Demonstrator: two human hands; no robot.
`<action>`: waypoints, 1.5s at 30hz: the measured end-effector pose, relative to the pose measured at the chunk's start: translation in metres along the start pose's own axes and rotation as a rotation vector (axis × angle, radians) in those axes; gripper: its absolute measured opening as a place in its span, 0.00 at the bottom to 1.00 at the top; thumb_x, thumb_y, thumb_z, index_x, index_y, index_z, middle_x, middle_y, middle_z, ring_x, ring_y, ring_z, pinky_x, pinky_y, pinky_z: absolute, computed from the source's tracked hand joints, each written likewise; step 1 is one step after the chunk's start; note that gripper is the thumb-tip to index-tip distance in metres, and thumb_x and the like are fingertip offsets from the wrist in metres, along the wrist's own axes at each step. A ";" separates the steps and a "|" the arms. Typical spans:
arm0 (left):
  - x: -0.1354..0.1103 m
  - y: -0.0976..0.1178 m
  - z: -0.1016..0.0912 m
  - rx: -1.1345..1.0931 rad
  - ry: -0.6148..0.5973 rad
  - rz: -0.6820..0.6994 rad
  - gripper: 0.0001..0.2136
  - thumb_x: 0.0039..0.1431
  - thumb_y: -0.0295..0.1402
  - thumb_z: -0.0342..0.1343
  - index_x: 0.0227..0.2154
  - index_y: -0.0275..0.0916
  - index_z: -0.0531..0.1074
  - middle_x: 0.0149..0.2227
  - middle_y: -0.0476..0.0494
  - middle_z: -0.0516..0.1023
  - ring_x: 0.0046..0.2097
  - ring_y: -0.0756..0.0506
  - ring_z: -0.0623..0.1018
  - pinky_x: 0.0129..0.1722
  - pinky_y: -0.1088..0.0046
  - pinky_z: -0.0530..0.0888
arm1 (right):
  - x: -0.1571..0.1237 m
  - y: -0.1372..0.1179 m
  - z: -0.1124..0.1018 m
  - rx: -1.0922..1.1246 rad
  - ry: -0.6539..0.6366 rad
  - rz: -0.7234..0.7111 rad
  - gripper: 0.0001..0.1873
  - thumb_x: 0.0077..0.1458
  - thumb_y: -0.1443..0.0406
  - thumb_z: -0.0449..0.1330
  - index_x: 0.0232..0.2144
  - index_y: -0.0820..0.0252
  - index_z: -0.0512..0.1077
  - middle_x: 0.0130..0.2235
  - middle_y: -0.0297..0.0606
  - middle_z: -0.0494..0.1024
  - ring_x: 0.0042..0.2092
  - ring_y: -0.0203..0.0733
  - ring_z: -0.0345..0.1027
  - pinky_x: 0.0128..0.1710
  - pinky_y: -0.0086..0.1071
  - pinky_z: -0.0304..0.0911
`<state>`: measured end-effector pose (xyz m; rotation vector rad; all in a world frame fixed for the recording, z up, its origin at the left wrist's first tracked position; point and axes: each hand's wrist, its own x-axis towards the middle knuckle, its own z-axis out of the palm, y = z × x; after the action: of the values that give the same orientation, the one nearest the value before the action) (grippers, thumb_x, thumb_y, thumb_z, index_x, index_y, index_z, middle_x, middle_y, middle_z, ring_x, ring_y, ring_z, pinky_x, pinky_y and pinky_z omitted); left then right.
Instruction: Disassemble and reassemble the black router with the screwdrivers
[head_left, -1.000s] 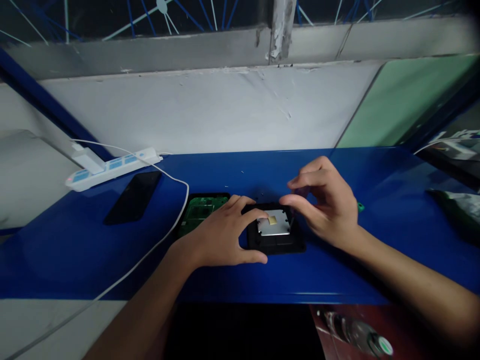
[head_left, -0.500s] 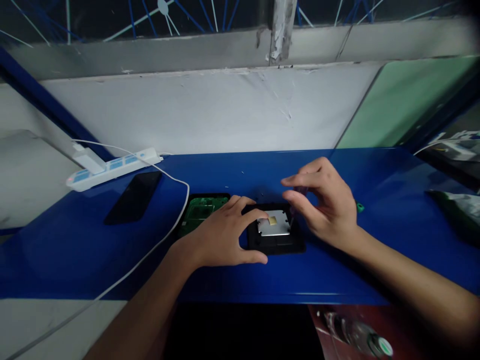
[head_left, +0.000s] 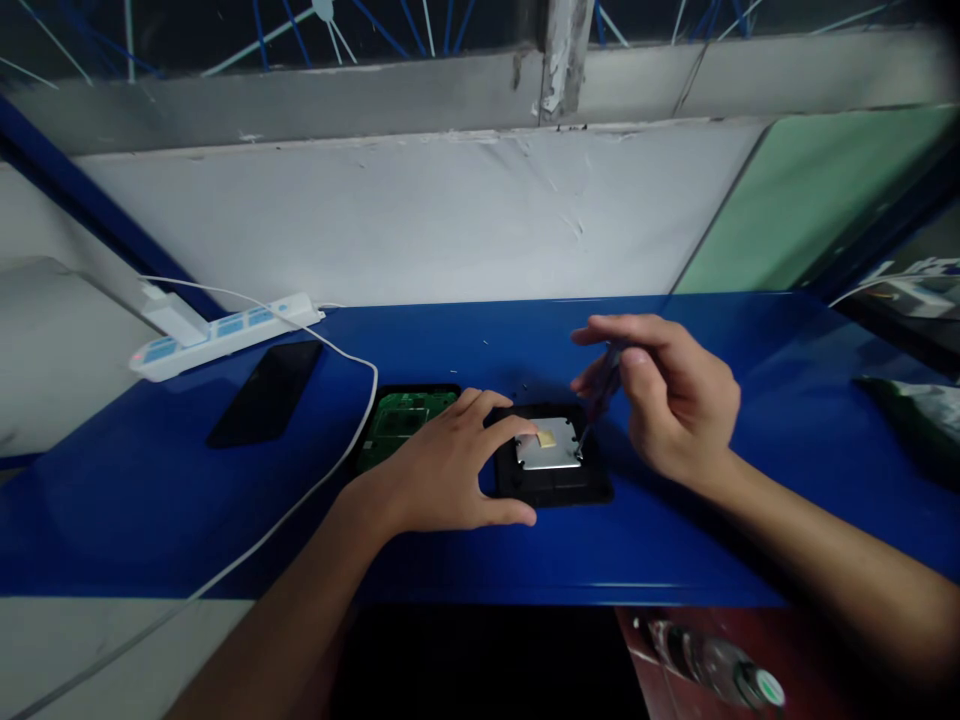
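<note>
My right hand (head_left: 675,395) is closed around the dark, see-through handle of a screwdriver (head_left: 600,388). The screwdriver leans, and its tip meets the lower right corner of a silver metal plate (head_left: 551,457). That plate, with a small yellowish square pad (head_left: 546,438) on it, lies in a black plastic housing (head_left: 555,490). My left hand (head_left: 450,465) is spread, its index fingertip resting on the plate beside the pad and its thumb by the housing's front edge. Partly hidden behind the left hand is a green circuit board (head_left: 397,420) in a black frame.
On the blue table (head_left: 675,550), a black phone (head_left: 264,393) lies at the left near a white power strip (head_left: 225,335). A white cable (head_left: 300,505) runs past my left arm. Tiny screws (head_left: 525,386) lie behind the housing. Below the table edge is a plastic bottle (head_left: 720,665).
My right hand has shifted its fingers on the screwdriver, the thumb drawing back and the wrist turning. The screwdriver is more tilted now. My left hand stays in place.
</note>
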<state>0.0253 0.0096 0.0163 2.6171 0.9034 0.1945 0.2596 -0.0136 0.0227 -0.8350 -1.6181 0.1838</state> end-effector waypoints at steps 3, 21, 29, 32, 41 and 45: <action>0.000 0.001 -0.002 0.005 -0.015 -0.010 0.35 0.51 0.55 0.65 0.60 0.49 0.66 0.63 0.39 0.62 0.63 0.30 0.64 0.59 0.47 0.68 | 0.002 0.003 0.000 0.008 0.073 0.011 0.14 0.68 0.65 0.51 0.51 0.49 0.73 0.43 0.38 0.80 0.30 0.36 0.77 0.26 0.34 0.73; 0.006 -0.003 0.000 0.054 0.102 -0.014 0.29 0.64 0.57 0.51 0.60 0.45 0.64 0.66 0.38 0.62 0.66 0.35 0.60 0.64 0.48 0.63 | -0.001 0.026 0.009 -0.006 0.063 0.146 0.07 0.66 0.65 0.55 0.46 0.57 0.68 0.44 0.37 0.77 0.42 0.39 0.80 0.42 0.35 0.75; 0.011 -0.003 0.002 0.130 0.119 0.005 0.29 0.68 0.55 0.48 0.63 0.42 0.62 0.65 0.40 0.66 0.66 0.37 0.60 0.65 0.51 0.62 | -0.002 0.027 0.011 0.026 0.038 0.135 0.06 0.67 0.64 0.54 0.45 0.56 0.67 0.45 0.38 0.75 0.43 0.40 0.80 0.43 0.36 0.76; 0.012 -0.004 0.002 0.140 0.117 0.003 0.29 0.68 0.54 0.49 0.63 0.40 0.62 0.63 0.40 0.68 0.65 0.37 0.61 0.65 0.51 0.62 | -0.002 0.028 0.011 0.050 0.053 0.140 0.06 0.67 0.64 0.54 0.46 0.56 0.66 0.45 0.38 0.75 0.44 0.41 0.80 0.43 0.37 0.76; 0.009 -0.005 0.004 0.141 0.148 0.012 0.30 0.68 0.55 0.47 0.63 0.41 0.63 0.65 0.39 0.65 0.66 0.37 0.61 0.65 0.51 0.63 | -0.001 0.029 0.011 0.017 0.071 0.122 0.05 0.68 0.64 0.54 0.45 0.55 0.66 0.44 0.37 0.75 0.43 0.40 0.80 0.42 0.37 0.75; 0.010 -0.004 0.003 0.136 0.126 0.015 0.30 0.68 0.56 0.47 0.64 0.42 0.62 0.66 0.40 0.65 0.66 0.37 0.61 0.65 0.50 0.63 | -0.002 0.029 0.011 0.024 0.062 0.121 0.06 0.68 0.64 0.53 0.46 0.55 0.66 0.45 0.37 0.75 0.43 0.40 0.80 0.43 0.37 0.76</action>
<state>0.0316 0.0173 0.0120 2.7632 0.9704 0.3153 0.2610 0.0099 0.0027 -0.9124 -1.5064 0.2595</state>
